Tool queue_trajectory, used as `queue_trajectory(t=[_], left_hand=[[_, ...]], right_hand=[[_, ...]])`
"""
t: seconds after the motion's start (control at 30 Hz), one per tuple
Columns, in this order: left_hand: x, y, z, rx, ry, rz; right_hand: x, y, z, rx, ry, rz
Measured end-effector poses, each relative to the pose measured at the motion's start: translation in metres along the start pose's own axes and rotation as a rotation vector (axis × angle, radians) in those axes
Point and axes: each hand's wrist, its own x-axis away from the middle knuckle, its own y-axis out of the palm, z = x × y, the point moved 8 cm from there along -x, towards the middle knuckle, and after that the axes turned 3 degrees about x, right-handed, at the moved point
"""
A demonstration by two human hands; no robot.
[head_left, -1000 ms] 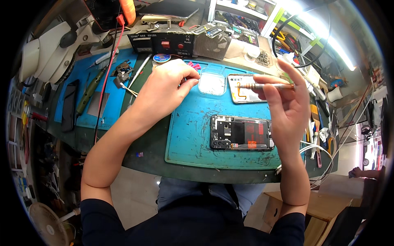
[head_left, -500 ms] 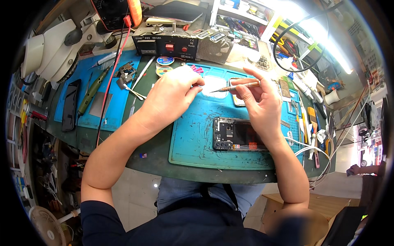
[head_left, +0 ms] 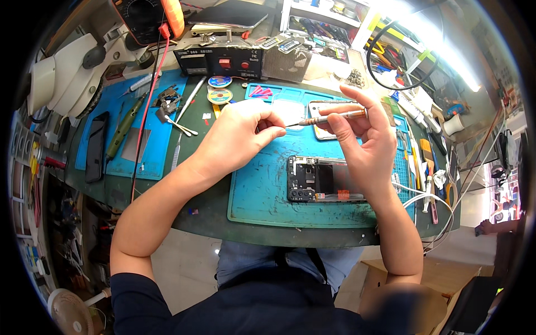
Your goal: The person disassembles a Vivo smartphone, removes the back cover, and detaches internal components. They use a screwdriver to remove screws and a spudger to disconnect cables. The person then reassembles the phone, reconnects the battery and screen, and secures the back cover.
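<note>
My right hand (head_left: 368,131) grips a slim precision screwdriver (head_left: 338,116) between thumb and fingers, its tip pointing left. Close to that tip, the thumb and fingertips of my left hand (head_left: 243,137) are pinched together; whatever they hold is too small or hidden to make out. Below my hands an opened smartphone (head_left: 310,177) lies on the blue repair mat (head_left: 257,195), its inner parts exposed and its right end covered by my right hand. Behind the screwdriver lies another phone-shaped part (head_left: 322,134) with a light rim, partly hidden.
Solder reels (head_left: 220,96) and pink pieces (head_left: 261,91) lie behind my left hand. To the left are a dark phone (head_left: 97,146) and a green pen-shaped tool (head_left: 124,127). A black power unit (head_left: 218,62) stands behind. White cables (head_left: 416,198) and brushes (head_left: 427,153) crowd the right.
Both hands have shifted slightly right in view. The left fingertips now meet the screwdriver's tip, where a gap showed before. The view itself has moved a little.
</note>
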Motion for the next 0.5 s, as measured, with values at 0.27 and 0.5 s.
queue_trajectory(t=[0.27,0.5], left_hand=[[0.003,0.004,0.009,-0.004,-0.036,-0.072],[0.006,0.010,0.022,-0.069,0.089,-0.102]], right_hand=[[0.002,0.000,-0.010,0.164,-0.065,-0.123],[0.008,0.007,-0.032,0.166,-0.209,-0.233]])
